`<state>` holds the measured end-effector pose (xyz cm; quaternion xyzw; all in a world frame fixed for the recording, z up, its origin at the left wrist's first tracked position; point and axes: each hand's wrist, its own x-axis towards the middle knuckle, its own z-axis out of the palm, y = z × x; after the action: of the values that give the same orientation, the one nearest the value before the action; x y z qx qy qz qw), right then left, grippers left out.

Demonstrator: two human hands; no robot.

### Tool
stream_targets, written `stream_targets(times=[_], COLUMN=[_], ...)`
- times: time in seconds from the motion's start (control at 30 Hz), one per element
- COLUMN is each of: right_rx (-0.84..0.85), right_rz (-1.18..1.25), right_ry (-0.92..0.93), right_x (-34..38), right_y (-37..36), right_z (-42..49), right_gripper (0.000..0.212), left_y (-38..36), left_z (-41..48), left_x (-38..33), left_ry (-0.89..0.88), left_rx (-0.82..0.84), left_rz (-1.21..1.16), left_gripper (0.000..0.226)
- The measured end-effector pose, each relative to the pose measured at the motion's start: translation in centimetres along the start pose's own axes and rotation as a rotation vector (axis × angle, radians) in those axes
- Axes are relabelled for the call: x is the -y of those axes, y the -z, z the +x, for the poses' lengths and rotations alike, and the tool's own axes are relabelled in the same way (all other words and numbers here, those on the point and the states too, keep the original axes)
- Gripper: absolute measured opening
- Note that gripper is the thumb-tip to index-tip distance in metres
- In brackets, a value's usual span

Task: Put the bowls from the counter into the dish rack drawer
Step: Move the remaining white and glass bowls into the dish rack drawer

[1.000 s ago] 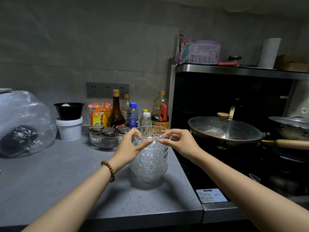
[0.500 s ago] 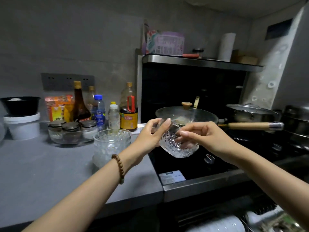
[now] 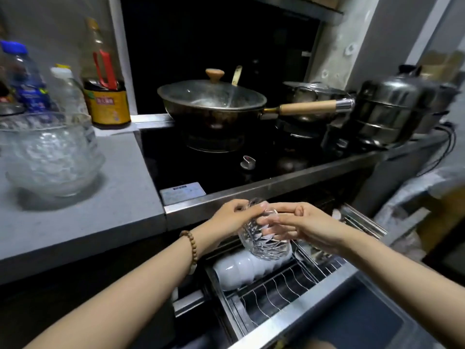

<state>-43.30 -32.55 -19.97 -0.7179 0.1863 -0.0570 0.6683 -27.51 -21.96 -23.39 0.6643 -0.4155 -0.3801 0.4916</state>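
A cut-glass bowl point(image 3: 264, 241) hangs tipped on its side above the open dish rack drawer point(image 3: 281, 293). My left hand point(image 3: 234, 217) grips its rim from the left. My right hand point(image 3: 299, 225) pinches the rim from the right, fingers inside the bowl. Under the bowl a row of white bowls point(image 3: 241, 269) stands on edge in the wire rack. A stack of several more glass bowls point(image 3: 50, 157) stays on the grey counter point(image 3: 108, 210) at the left.
A lidded wok point(image 3: 214, 102) with a wooden handle sits on the black stove, metal pots point(image 3: 392, 114) to its right. Bottles point(image 3: 105, 79) stand behind the bowl stack. The steel stove edge point(image 3: 264, 195) runs just above the drawer.
Both hands lifted the top glass bowl off the stack, carried it right past the stove front and down over the open drawer, tipping it on its side. My view swung right and down.
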Motion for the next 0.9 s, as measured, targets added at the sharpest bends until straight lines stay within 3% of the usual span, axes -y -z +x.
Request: stream_targets(times=[0.13, 0.23, 0.37, 0.53, 0.77, 0.9], right_rx=[0.001, -0.012, -0.031, -0.031, 0.064, 0.151], right_rz=[0.018, 0.072, 0.128, 0.173, 0.146, 0.133], right_ry=[-0.133, -0.224, -0.326, -0.498, -0.685, -0.746], right_x=[-5.0, -8.4, -12.1, -15.6, -19.5, -20.7], right_y=[0.5, 0.7, 0.7, 0.7, 0.3, -0.2], right_z=[0.8, 1.8, 3.4, 5.4, 7.9, 9.1], right_gripper=[0.035, 0.031, 0.024, 0.026, 0.026, 0.013], left_y=[-2.4, -3.3, -4.0, -3.6, -2.0, -2.1], left_z=[1.1, 1.8, 2.1, 1.7, 1.1, 0.5], left_x=[5.0, 8.3, 11.9, 16.4, 21.7, 23.6], left_ry=[0.116, 0.154, 0.229, 0.127, 0.075, 0.059], left_rx=[0.012, 0.032, 0.002, 0.045, 0.100, 0.096], left_rz=[-0.008, -0.022, -0.017, 0.198, 0.756, 0.881], left_gripper=[0.032, 0.044, 0.043, 0.048, 0.073, 0.078])
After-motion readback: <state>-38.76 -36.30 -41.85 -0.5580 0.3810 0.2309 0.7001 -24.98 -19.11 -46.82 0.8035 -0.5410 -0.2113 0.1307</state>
